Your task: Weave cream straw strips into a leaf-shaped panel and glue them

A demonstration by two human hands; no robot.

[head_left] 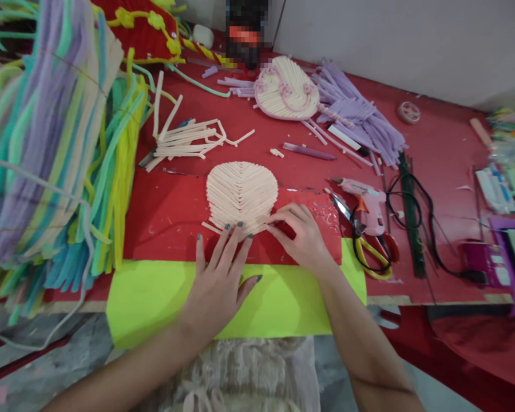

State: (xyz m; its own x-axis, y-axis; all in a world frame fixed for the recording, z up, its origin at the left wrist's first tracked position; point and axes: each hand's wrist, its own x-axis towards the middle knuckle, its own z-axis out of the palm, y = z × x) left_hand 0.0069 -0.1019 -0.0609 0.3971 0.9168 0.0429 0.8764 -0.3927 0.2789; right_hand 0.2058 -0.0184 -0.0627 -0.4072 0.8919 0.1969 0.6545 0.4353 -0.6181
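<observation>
One cream leaf shape [241, 186] lies mid-frame, seam [240, 199] up-down; spread-out left hand [218, 286] touches it, right hand [302, 237] pinches its edge.

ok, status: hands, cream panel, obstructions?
Left hand open, touching cream panel. Right hand at its lower right edge, grip unclear. Glue gun off right, not in way.

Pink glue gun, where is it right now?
In the head view, the pink glue gun lies on the red tabletop, right of the right hand, between the scissors and the dark green bundle.
</observation>
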